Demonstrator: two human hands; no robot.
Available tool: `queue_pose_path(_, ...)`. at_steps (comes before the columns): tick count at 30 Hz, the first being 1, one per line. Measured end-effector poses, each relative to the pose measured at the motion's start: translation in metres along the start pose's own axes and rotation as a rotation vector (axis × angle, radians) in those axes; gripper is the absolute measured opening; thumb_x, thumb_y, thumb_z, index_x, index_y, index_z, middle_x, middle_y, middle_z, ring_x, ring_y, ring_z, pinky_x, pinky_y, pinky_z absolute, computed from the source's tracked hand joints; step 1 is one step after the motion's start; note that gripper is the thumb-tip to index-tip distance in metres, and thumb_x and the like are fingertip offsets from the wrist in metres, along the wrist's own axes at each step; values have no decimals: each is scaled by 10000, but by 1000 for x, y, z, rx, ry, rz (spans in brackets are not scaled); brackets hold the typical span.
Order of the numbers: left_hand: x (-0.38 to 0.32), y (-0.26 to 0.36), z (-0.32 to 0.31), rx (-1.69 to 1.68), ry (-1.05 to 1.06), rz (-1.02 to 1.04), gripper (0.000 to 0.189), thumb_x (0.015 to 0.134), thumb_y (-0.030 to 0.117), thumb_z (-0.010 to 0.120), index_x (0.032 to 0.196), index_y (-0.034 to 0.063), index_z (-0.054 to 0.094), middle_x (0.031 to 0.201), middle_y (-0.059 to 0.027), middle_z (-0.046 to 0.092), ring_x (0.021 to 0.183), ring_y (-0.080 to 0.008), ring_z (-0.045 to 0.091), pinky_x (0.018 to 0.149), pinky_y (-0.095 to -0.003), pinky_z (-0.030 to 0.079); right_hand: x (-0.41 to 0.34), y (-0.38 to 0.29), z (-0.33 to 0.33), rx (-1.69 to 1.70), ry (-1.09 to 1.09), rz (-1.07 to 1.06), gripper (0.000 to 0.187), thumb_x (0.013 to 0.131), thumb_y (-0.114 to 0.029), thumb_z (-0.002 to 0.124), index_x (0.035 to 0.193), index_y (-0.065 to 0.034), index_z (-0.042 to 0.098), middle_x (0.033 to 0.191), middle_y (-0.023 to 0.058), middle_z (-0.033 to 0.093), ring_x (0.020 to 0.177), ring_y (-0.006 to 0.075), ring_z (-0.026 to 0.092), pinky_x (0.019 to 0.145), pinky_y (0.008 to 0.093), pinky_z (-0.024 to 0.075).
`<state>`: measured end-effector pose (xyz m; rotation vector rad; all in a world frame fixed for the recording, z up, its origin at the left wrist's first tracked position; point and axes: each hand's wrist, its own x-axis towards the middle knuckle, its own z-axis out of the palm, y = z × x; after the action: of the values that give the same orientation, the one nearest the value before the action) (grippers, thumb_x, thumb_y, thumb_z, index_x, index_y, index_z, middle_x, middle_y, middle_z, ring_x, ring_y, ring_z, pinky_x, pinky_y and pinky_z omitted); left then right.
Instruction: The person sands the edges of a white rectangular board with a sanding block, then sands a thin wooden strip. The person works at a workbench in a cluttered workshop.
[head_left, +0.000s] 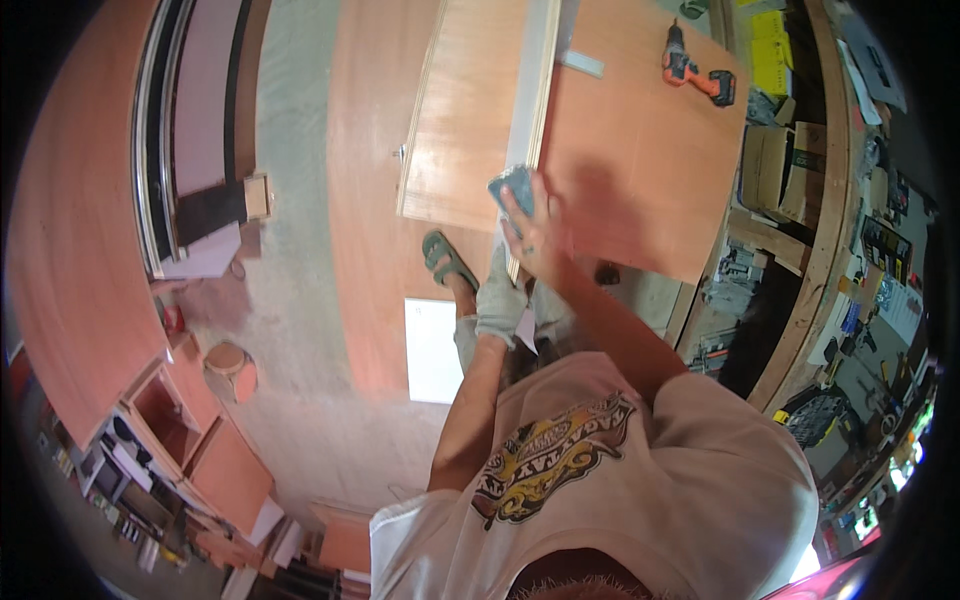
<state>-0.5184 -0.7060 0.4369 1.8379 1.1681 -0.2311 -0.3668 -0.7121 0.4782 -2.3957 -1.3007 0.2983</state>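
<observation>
A long, narrow plywood board (530, 97) with a pale face and layered edges stretches away from me. My left hand (501, 306), in a light knitted glove, grips its near end. On the board's edge, my bare right hand (534, 236) presses a grey-blue block (514, 187) that looks like a sanding block, its fingers spread over the top. Left of the narrow board lies a wider plywood panel (465, 120). To the right is a flat plywood sheet (637, 165), on which my right arm casts a shadow.
An orange and black cordless drill (690, 71) lies on the right sheet, near a small pale strip (583, 64). Wooden shelving (821, 187) with boxes and tools runs along the right. On the floor are a white panel (433, 349) and, farther left, a round stool (229, 367).
</observation>
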Motion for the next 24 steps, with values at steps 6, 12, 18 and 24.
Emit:
queue_pose_path(6,-44,-36,19,-106,70,149,716,940,211,699,1574,68,399,1247,-238,690,1044,-429,704,894,-500,565,104,73,24,342,224,120,574,887,-270,736,1447,-235,612,1552,197,439,1007,386,634,809,498,587)
queue_pose_path(12,-25,-56,-6,-116,-75,247,660,968,219,697,1539,18,435,1311,-255,661,1113,-392,700,956,-463,562,94,21,7,-79,235,163,577,877,-262,742,1438,-218,614,1557,230,433,1034,424,632,859,508,574)
queue_pose_path(18,-21,-15,-36,308,-382,291,812,932,273,650,1619,31,290,1478,-286,532,1187,-451,636,1027,-520,505,-94,-29,22,59,252,211,711,807,-118,776,1487,-149,568,1623,289,309,1250,527,530,1028,563,491)
queue_pose_path(24,77,24,-117,693,138,674,805,839,40,613,1590,-1,324,1592,-274,395,1480,-485,355,1235,-533,284,-109,-27,12,14,128,548,911,760,-153,798,1584,-259,423,1660,195,267,1084,448,567,948,533,529)
